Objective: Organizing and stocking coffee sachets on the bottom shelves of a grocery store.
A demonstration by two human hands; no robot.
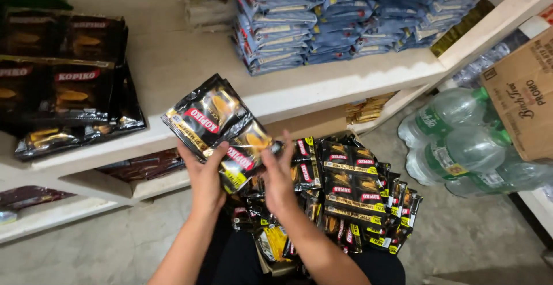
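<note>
A bunch of black sachet strips (216, 124) with red and gold markings is held up in front of a white shelf. My left hand (204, 175) grips the bunch from below on its left side. My right hand (277, 173) pinches its lower right end, fingers against the sachets. Beneath both hands a loose pile of the same black sachets (351, 196) lies on my lap, spreading to the right.
The white shelf (173, 60) carries a stack of black sachet packs (63, 78) at left and stacked blue packets (345, 14) at the back. Plastic water bottles (461, 147) and a cardboard box (524, 89) stand at right. Lower shelves hold dark packets (147, 164).
</note>
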